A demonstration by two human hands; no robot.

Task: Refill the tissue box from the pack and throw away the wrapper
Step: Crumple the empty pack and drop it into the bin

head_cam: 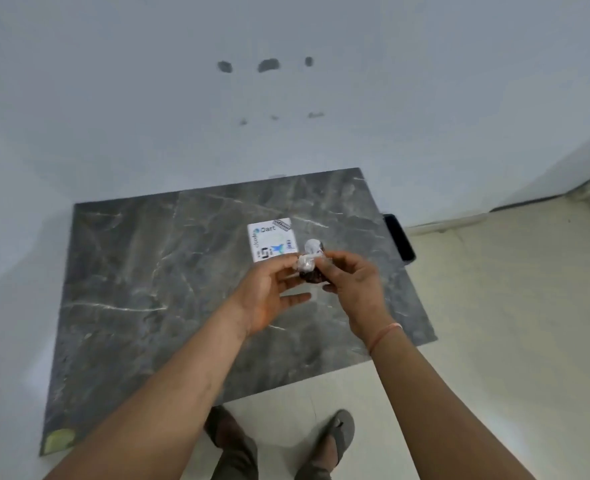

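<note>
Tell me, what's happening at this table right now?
A person stands at a dark marble table and holds a small crinkly clear wrapper between both hands, above the tabletop. The left hand pinches one side and the right hand the other, with something dark partly hidden under the fingers; I cannot tell what it is. Just beyond the hands a small white printed box sits on the table. A dark flat object rests at the table's right edge.
</note>
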